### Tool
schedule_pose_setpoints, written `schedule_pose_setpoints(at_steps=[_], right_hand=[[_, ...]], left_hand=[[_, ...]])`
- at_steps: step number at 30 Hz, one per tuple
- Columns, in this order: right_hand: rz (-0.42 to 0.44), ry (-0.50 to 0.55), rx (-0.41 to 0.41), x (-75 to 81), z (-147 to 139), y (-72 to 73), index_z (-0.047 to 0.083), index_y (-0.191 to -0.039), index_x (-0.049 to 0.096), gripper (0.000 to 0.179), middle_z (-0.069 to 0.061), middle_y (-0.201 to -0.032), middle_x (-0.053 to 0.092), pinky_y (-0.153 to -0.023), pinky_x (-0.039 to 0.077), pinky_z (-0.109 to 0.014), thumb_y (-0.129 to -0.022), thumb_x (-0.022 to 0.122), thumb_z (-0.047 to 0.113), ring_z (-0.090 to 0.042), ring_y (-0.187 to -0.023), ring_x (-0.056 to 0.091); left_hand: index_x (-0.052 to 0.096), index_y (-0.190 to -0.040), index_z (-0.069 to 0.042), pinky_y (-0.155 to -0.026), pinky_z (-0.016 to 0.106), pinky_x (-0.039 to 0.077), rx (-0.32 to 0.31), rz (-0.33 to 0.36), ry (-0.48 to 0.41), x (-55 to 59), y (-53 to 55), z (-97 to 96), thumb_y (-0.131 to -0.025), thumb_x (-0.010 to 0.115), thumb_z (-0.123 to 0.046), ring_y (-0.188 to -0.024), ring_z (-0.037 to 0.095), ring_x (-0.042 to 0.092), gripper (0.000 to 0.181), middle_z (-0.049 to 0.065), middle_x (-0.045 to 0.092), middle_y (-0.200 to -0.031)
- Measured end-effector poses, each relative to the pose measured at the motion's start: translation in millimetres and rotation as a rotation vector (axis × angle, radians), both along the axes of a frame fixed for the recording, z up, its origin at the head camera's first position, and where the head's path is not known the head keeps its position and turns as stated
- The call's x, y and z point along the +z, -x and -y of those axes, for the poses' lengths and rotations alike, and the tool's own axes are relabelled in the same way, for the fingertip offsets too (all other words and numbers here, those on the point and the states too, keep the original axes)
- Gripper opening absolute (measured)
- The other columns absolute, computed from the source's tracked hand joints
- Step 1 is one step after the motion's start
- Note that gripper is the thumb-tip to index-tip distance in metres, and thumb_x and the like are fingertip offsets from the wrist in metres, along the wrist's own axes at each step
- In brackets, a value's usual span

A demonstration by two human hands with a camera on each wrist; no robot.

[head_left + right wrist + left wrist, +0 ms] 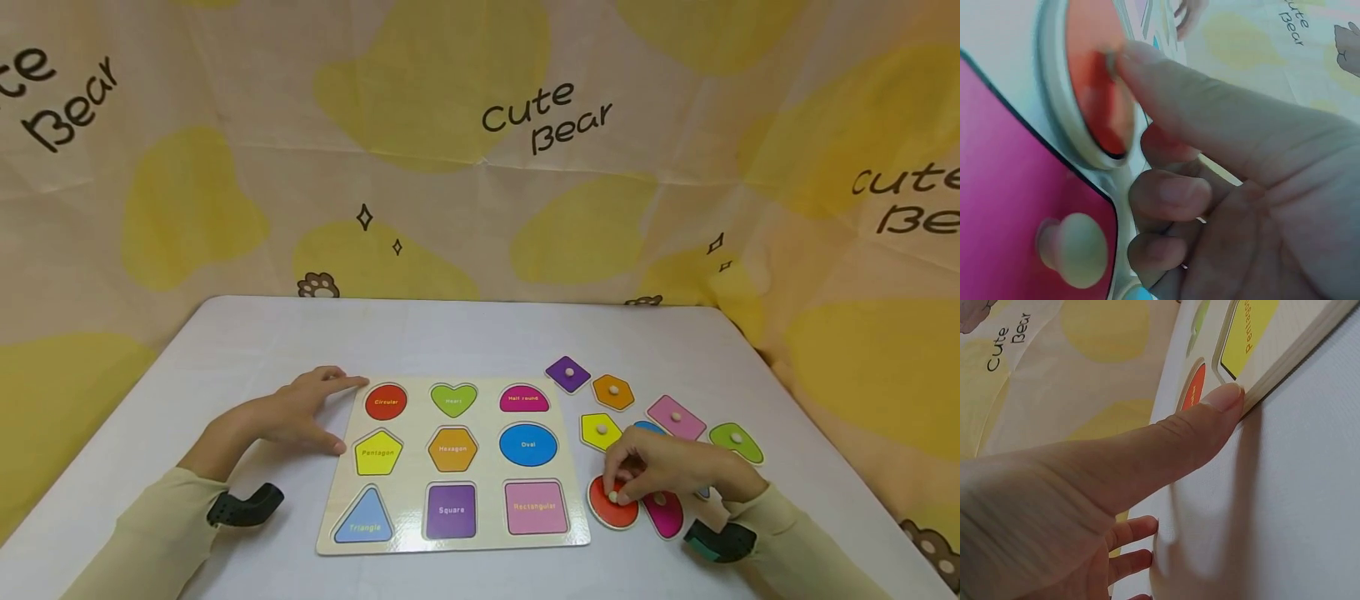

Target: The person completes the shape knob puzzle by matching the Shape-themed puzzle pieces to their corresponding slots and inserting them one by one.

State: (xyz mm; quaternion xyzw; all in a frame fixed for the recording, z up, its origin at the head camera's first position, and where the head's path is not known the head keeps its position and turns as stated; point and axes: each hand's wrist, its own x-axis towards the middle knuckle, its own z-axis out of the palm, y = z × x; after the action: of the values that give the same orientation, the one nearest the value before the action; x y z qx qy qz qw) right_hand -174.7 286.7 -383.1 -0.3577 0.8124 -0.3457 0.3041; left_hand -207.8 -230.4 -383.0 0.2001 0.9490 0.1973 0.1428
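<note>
A wooden shape puzzle board (415,454) lies flat on the white table, with labelled coloured shapes in three rows. Beside its left edge is my left hand (303,412), index fingertip at the upper left corner and thumb lower down. In the left wrist view the thumb (1147,453) touches the board's side near the yellow pentagon. Off the board's right edge, my right hand (663,462) pinches the small knob of a red round puzzle piece (617,518). The right wrist view shows that red piece (1094,119) tilted, its knob partly hidden by the thumb.
Right of the board lie loose knobbed pieces: purple square (562,382), orange hexagon (613,400), yellow pentagon (595,435), pink rectangle (686,427) and green heart (746,450). A magenta piece (667,521) sits close beside the red one. A blue piece (648,426) is partly hidden behind my right hand.
</note>
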Motion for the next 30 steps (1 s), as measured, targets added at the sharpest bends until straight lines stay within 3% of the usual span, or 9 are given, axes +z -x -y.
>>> schedule_pose_setpoints(at_steps=[11,20,26,30], right_hand=[[-0.089,0.058,-0.035,1.7,2,3.9,0.016,-0.096,0.078,0.006,-0.008,-0.068,0.054,-0.057,0.044,-0.016,-0.091,0.075,0.018,0.0,-0.068,0.049],[-0.179,0.136,-0.15,1.8,2,4.2,0.014,-0.096,0.076,0.006,-0.008,-0.069,0.05,-0.054,0.043,-0.018,-0.092,0.073,0.013,-0.006,-0.066,0.05],[-0.228,0.152,-0.268,4.8,5,2.7,0.01,-0.096,0.076,0.005,-0.005,-0.071,0.051,-0.056,0.043,-0.021,-0.092,0.073,0.012,-0.004,-0.07,0.05],[-0.277,0.172,-0.305,1.0,12,5.4,0.01,-0.094,0.075,0.003,-0.001,-0.072,0.051,-0.057,0.042,-0.02,-0.091,0.074,0.011,-0.003,-0.072,0.049]], left_hand=[[0.047,-0.15,-0.018,-0.105,0.077,0.038,0.012,0.0,0.004,-2.2,-1.4,1.1,-0.069,0.09,-0.043,-0.137,0.055,0.035,0.096,0.031,0.037,-0.151],[0.047,-0.151,-0.018,-0.104,0.077,0.038,0.014,-0.009,0.013,-0.8,-3.7,-1.1,-0.069,0.09,-0.043,-0.138,0.056,0.035,0.095,0.031,0.037,-0.152],[0.047,-0.151,-0.018,-0.105,0.076,0.039,0.019,0.0,0.025,-1.7,-3.6,-1.8,-0.069,0.09,-0.043,-0.139,0.056,0.033,0.095,0.031,0.037,-0.153],[0.047,-0.151,-0.019,-0.105,0.076,0.039,0.022,0.0,0.033,-2.4,-2.9,-0.6,-0.069,0.09,-0.043,-0.14,0.056,0.032,0.095,0.031,0.036,-0.154]])
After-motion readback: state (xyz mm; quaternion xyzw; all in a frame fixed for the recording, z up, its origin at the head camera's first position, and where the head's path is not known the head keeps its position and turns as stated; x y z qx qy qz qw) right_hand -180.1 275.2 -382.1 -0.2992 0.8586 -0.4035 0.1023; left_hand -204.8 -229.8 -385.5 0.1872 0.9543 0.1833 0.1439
